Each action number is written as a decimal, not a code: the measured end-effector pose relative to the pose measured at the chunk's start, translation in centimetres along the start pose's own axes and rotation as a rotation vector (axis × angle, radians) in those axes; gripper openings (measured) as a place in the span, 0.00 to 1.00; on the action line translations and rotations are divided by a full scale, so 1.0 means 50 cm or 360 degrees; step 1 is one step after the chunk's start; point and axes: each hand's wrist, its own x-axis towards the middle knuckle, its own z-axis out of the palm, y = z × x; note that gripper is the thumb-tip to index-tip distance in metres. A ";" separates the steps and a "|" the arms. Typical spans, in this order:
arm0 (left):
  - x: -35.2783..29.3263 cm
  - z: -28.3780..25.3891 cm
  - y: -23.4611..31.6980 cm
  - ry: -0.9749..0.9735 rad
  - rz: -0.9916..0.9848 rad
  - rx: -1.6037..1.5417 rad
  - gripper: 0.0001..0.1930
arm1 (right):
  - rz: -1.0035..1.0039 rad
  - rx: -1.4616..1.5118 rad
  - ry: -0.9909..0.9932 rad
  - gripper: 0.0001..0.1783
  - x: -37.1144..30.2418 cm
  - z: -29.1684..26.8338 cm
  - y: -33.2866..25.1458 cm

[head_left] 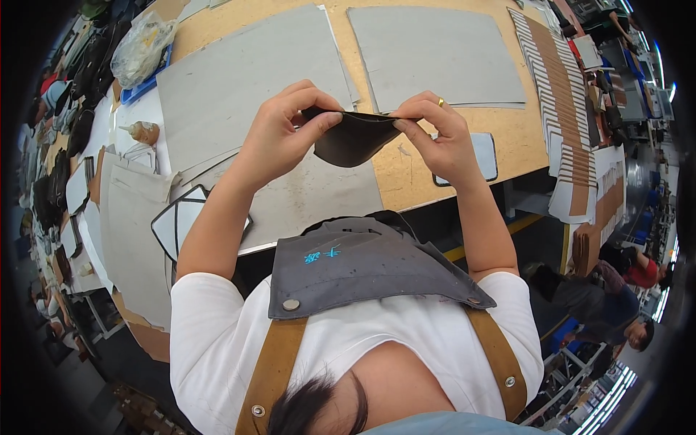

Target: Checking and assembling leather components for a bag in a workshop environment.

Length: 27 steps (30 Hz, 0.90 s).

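Between my hands, above the worktable, hangs a black leather-like piece (354,141) with a curved lower edge, perhaps a pocket. Its top edge parts slightly. My left hand (290,130) pinches the left corner between thumb and fingers. At the other corner, the thumb and forefinger of my right hand (438,134) are closed on the same edge; a ring is on that hand. A white panel with black edging (484,156) lies on the table behind my right wrist. Another black-edged white panel (170,226) is partly hidden by my left forearm.
Large grey sheets (435,58) cover much of the wooden table (406,174). On the left are a glue bottle (143,132) and a plastic bag (143,47) on a blue tray (148,83). Overlapping brown and white pieces (562,101) line the right side. Other people work farther off.
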 end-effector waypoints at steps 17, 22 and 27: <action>-0.005 0.018 0.004 -0.0193 0.0046 0.0028 0.05 | 0.0076 -0.0001 -0.0067 0.05 -0.037 -0.002 -0.013; -0.004 0.007 0.011 -0.0380 0.0087 0.0012 0.04 | 0.0174 0.0106 -0.0154 0.06 -0.039 -0.001 -0.013; -0.002 -0.001 0.006 -0.0485 0.0076 -0.0039 0.04 | 0.0160 0.0205 -0.0205 0.06 -0.035 0.001 -0.003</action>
